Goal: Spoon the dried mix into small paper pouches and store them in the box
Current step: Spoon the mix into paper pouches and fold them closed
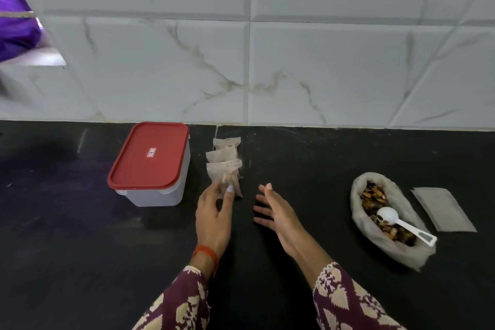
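left hand (214,211) pinches nearest small filled white paper pouch (226,178) | red-lidded translucent plastic box (150,163) just left of grip, lid on | right hand (273,209) splayed, empty, farther

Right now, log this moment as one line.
left hand holds nearest filled pouch | right hand open | box lidded

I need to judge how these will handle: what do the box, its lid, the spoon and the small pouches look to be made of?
Box: translucent whitish plastic, probably; its walls look cloudy.
Red lid: opaque plastic, smooth with a slight sheen and a moulded rim.
Spoon: glossy white plastic, by the look.
Pouches: thin matte paper or filter-like fibre; the contents show faintly through, so it is hard to say which.
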A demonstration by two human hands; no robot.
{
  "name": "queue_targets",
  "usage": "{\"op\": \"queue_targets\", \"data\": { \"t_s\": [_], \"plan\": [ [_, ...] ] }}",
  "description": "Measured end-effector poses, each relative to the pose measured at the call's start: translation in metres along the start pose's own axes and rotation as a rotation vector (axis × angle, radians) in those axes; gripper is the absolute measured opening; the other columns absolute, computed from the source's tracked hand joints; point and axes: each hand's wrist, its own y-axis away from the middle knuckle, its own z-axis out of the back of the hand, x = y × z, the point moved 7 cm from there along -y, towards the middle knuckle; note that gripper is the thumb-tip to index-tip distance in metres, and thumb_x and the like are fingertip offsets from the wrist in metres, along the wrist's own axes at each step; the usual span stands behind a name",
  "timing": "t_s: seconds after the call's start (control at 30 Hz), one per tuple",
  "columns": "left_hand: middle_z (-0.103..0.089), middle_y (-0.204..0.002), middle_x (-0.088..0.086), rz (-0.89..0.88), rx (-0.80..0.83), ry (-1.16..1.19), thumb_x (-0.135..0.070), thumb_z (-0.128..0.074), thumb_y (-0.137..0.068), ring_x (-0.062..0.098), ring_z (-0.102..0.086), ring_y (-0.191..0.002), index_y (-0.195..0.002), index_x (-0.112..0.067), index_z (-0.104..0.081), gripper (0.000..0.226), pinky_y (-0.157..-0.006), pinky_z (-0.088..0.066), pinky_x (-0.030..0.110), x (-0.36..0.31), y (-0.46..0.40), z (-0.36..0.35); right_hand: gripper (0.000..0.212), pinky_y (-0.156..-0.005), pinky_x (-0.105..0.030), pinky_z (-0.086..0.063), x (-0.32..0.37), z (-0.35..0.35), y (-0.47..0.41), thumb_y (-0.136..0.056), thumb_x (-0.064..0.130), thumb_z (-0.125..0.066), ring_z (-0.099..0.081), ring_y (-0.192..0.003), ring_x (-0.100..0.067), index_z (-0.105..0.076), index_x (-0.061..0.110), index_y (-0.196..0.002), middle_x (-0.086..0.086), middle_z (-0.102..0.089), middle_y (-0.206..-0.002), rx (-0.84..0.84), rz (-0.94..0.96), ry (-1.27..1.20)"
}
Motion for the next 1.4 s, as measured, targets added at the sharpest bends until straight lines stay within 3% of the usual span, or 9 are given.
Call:
{"op": "queue_targets", "data": {
  "t_s": [0.23, 0.37, 0.47, 0.6, 0.73, 0.93, 1.03, 1.2, 1.4],
  "plan": [
    [-0.040, -0.144, -0.002, -0.146, 0.093, -0.050, -0.047, -0.052, -0.089, 0.014, -0.038, -0.132, -0.136, -0.027, -0.046, 0.051, -0.109, -0.035, 0.044, -0.028, 0.032, -0.048, 0.051, -0.102, -0.029, -0.044, 0.012, 0.051, 0.048, -0.091, 0.054, -0.045, -0.049, -0.118, -0.004, -0.044, 0.034, -0.138, 0.007, -0.046, -0.141, -0.105, 0.215, 0.289],
    [-0.043, -0.139, -0.005, -0.230, 0.152, -0.006, -0.045, -0.053, -0.089, 0.012, -0.042, -0.128, -0.134, -0.027, -0.048, 0.049, -0.107, -0.037, 0.042, -0.061, 0.051, -0.089, 0.046, -0.091, -0.015, -0.042, 0.044, 0.094, 0.077, -0.093, 0.044, -0.052, -0.049, -0.109, 0.003, -0.046, 0.032, -0.137, 0.009, -0.047, -0.139, -0.196, 0.391, 0.481],
    [-0.045, -0.136, -0.007, -0.297, 0.218, 0.037, -0.051, -0.050, -0.084, 0.010, -0.044, -0.126, -0.132, -0.027, -0.050, 0.053, -0.105, -0.040, 0.042, -0.088, 0.067, -0.126, 0.048, -0.095, -0.016, -0.040, 0.067, 0.133, 0.099, -0.092, 0.041, -0.055, -0.045, -0.119, 0.000, -0.045, 0.030, -0.138, 0.010, -0.048, -0.137, -0.286, 0.509, 0.591],
    [-0.046, -0.127, -0.013, -0.386, 0.316, 0.069, -0.046, -0.052, -0.089, 0.007, -0.046, -0.122, -0.128, -0.031, -0.050, 0.042, -0.104, -0.042, 0.041, -0.123, 0.087, -0.179, 0.047, -0.104, -0.032, -0.043, 0.091, 0.196, 0.121, -0.091, 0.037, -0.059, -0.047, -0.122, -0.003, -0.049, 0.028, -0.135, 0.009, -0.051, -0.133, -0.438, 0.611, 0.648],
    [-0.049, -0.125, -0.014, -0.434, 0.436, 0.110, -0.054, -0.050, -0.089, 0.004, -0.047, -0.121, -0.123, -0.032, -0.052, 0.041, -0.104, -0.042, 0.036, -0.154, 0.111, -0.237, 0.050, -0.099, -0.023, -0.041, 0.103, 0.262, 0.139, -0.090, 0.037, -0.059, -0.046, -0.119, -0.002, -0.047, 0.027, -0.137, 0.016, -0.046, -0.127, -0.574, 0.611, 0.618],
    [-0.032, -0.149, -0.005, -0.175, 0.732, 0.201, -0.056, -0.044, -0.090, 0.010, -0.031, -0.136, -0.145, -0.029, -0.029, 0.063, -0.107, -0.027, 0.026, -0.168, 0.136, -0.339, 0.054, -0.105, -0.032, -0.040, 0.084, 0.363, 0.134, -0.090, 0.038, -0.060, -0.044, -0.127, -0.011, -0.043, 0.028, -0.140, 0.004, -0.046, -0.142, -0.739, 0.510, 0.499],
    [-0.020, -0.155, -0.003, -0.020, 0.766, 0.172, -0.060, -0.040, -0.091, 0.015, -0.021, -0.141, -0.149, -0.030, -0.016, 0.069, -0.109, -0.022, 0.030, -0.153, 0.133, -0.381, 0.057, -0.100, -0.024, -0.034, 0.062, 0.397, 0.118, -0.091, 0.038, -0.058, -0.040, -0.131, -0.013, -0.038, 0.027, -0.143, 0.002, -0.042, -0.145, -0.758, 0.407, 0.494],
    [-0.012, -0.158, -0.002, 0.172, 0.769, 0.163, -0.063, -0.033, -0.091, 0.018, -0.012, -0.145, -0.152, -0.027, -0.007, 0.075, -0.111, -0.017, 0.031, -0.125, 0.130, -0.416, 0.060, -0.112, -0.035, -0.030, 0.022, 0.413, 0.085, -0.093, 0.036, -0.055, -0.030, -0.139, -0.018, -0.030, 0.024, -0.147, -0.001, -0.036, -0.150, -0.684, 0.264, 0.501],
    [-0.019, -0.157, -0.003, 0.271, 0.707, 0.167, -0.094, -0.041, -0.051, 0.019, -0.010, -0.146, -0.148, -0.039, -0.015, 0.115, -0.118, -0.014, 0.047, -0.097, 0.114, -0.436, 0.057, -0.118, -0.035, -0.011, 0.008, 0.412, 0.069, -0.096, 0.033, -0.050, -0.018, -0.145, -0.021, -0.029, 0.024, -0.147, -0.005, -0.034, -0.151, -0.696, 0.223, 0.631]
  ]
}}
